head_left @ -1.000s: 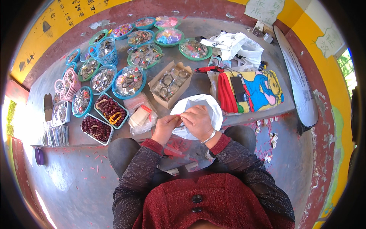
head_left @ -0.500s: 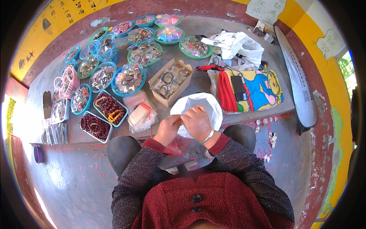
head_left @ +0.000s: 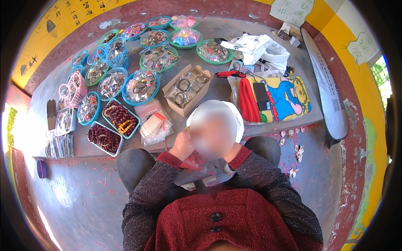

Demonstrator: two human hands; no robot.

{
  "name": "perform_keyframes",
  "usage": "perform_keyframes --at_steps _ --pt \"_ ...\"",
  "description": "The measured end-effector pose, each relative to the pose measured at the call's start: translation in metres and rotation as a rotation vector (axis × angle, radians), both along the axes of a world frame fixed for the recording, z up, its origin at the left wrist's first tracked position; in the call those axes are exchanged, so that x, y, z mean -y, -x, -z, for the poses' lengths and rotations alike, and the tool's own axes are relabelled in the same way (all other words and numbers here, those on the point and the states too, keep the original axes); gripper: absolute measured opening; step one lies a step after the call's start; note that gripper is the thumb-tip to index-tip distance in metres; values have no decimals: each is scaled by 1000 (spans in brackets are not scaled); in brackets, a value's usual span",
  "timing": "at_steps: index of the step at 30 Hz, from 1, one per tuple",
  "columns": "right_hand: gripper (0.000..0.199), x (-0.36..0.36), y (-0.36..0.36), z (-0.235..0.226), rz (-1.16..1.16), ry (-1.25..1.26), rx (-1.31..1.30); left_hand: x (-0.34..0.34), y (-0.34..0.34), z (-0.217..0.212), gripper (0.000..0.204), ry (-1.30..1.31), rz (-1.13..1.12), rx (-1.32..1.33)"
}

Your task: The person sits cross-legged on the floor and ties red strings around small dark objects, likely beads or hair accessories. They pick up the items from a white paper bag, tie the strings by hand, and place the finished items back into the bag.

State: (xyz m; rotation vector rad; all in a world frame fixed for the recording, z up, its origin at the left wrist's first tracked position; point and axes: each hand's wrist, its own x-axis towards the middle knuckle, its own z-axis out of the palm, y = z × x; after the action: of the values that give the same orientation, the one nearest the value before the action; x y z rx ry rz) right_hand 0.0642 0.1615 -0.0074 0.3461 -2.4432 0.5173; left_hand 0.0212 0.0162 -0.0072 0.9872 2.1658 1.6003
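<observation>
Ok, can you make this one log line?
left hand: by white bag, grip unclear | right hand: blurred, at white bag | beyond: cardboard box | right side: phone on folded cloth

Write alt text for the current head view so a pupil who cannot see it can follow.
A person's left hand and mostly blurred right hand are close together at a round white container. Beyond, a grey surface bears basins of bagged items, two trays of dark red beads, a cardboard box and a colourful towel under a phone.
</observation>
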Motion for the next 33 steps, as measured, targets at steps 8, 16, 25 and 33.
perform_keyframes --at_steps 8,16,25,33 --pt "6 6 -7 -10 13 -61 27 1 0 8 17 178 26 -181" --pt "5 3 -7 -4 -15 -52 75 0 -2 3 17 94 34 -227" --pt "6 4 -7 -4 22 -16 25 -3 -3 1 16 132 40 -298" --pt "9 -2 0 9 26 127 22 2 3 6 16 34 -21 -12"
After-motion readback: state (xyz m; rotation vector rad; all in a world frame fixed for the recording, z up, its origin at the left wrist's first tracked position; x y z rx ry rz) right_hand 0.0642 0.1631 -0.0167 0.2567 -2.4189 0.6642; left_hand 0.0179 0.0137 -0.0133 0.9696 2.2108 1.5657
